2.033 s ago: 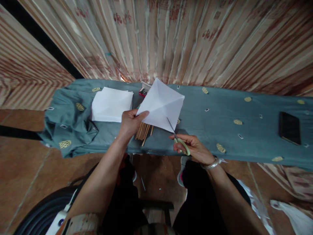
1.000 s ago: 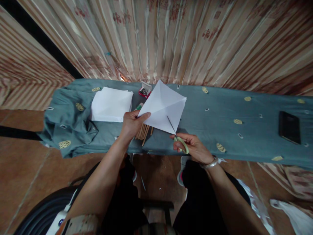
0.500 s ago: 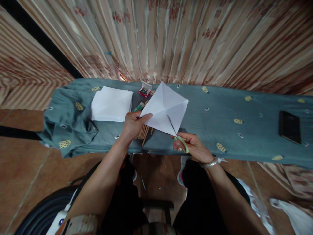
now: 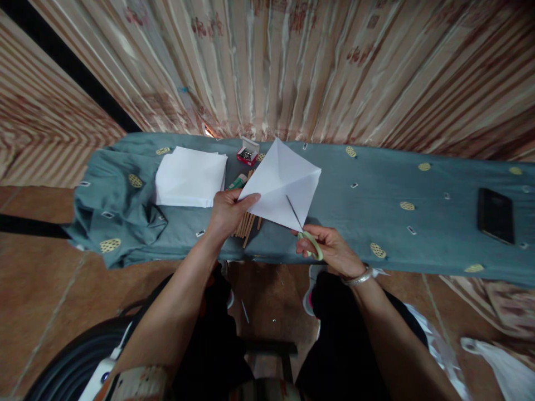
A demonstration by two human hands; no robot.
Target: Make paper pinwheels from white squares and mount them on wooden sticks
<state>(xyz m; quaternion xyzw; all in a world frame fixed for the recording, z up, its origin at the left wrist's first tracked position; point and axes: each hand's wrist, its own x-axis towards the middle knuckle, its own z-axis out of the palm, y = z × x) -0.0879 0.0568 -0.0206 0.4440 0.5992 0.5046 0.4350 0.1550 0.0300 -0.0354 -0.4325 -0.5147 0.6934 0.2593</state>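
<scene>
My left hand (image 4: pixel 229 211) pinches the left corner of a creased white sheet of paper (image 4: pixel 284 167), thumb on top. The sheet is held up as a diamond, with fold lines crossing at its middle. In my right hand (image 4: pixel 328 248) is a pair of scissors (image 4: pixel 311 245) with pale green handles. Their blade lies over the paper, running from its near corner toward the centre; the other blade is hidden, apparently beneath the sheet. Under the paper's left part lie several thin wooden sticks (image 4: pixel 247 227) and a green tube (image 4: pixel 238 182).
A stack of white paper (image 4: pixel 192 178) lies to the left on the blue-green cloth (image 4: pixel 351 211). Behind the sticks stands an open red box (image 4: pixel 247 155) of small metal pieces. A dark phone (image 4: pixel 495 216) rests at the far right. A pleated curtain (image 4: pixel 276 67) hangs along the back.
Almost nothing differs. The paper, the scissors and both hands hold nearly the same place, with only a very slight shift of the view.
</scene>
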